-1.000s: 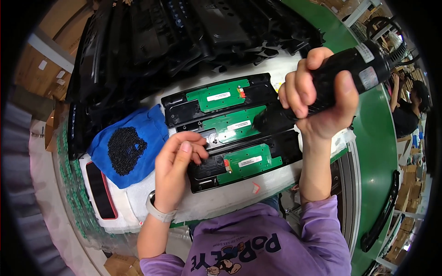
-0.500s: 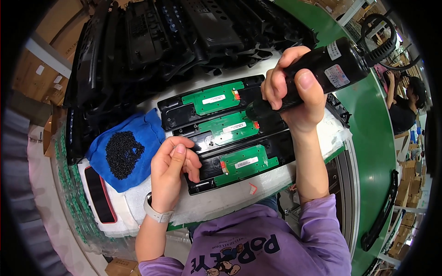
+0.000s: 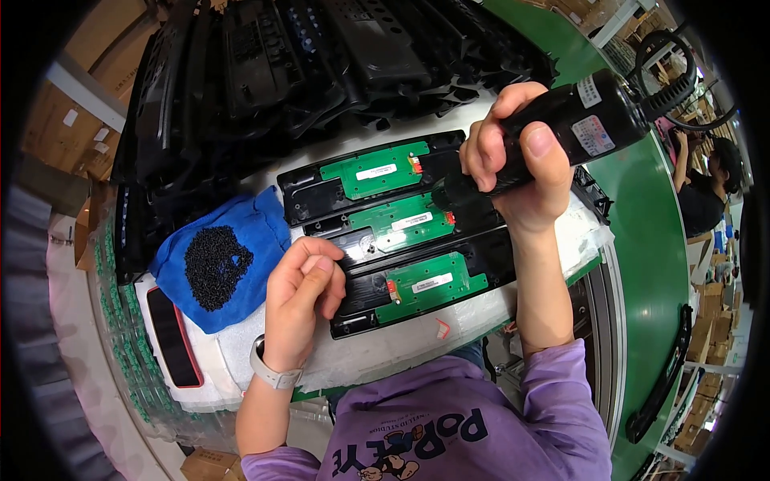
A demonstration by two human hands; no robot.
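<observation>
Screwdriver (image 3: 573, 124) within snugly wrapped right fingers (image 3: 486, 154) (left fingers (image 3: 332, 293) half-curled, contents unclear)

Three long black plastic panels (image 3: 401, 256) lined up front to back on flat white sheet (image 3: 377, 353), long green circuit board (image 3: 419, 235) on each. Left of panels: heap of tiny black pieces (image 3: 210, 274) on blue fabric cloth (image 3: 263, 220). Flat black rectangular phone (image 3: 172, 338) before cloth. Long black plastic housings (image 3: 321, 72) behind panels.
</observation>
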